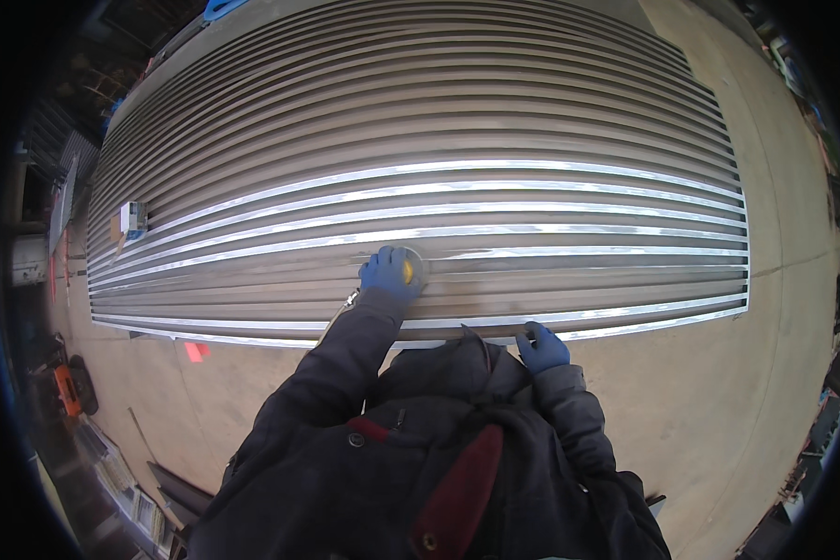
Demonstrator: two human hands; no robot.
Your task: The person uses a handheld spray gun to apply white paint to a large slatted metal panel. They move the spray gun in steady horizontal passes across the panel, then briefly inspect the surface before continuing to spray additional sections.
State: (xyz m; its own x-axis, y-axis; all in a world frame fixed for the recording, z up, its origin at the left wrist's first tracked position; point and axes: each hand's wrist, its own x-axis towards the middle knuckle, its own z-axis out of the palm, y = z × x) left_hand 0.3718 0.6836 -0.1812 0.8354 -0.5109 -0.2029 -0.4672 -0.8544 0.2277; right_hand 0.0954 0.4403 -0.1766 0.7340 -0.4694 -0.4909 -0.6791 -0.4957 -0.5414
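Note:
Before me lies a wide row of long parallel metal bars (504, 207), some bright and shiny, others dull grey-brown. My left hand (385, 273), in a blue glove, grips a round hand tool with a yellow part (409, 271), which looks like a sander, on the bars left of the middle. My right hand (544, 348), also gloved in blue, rests at the near edge of the bars with its fingers curled. Whether it holds anything there is not plain.
On the left end of the bars sits a small blue and white box (134, 220). A pinkish-red piece (197, 351) is on the floor near the front edge. Orange equipment (67, 390) and stacked materials (140, 511) stand at the left.

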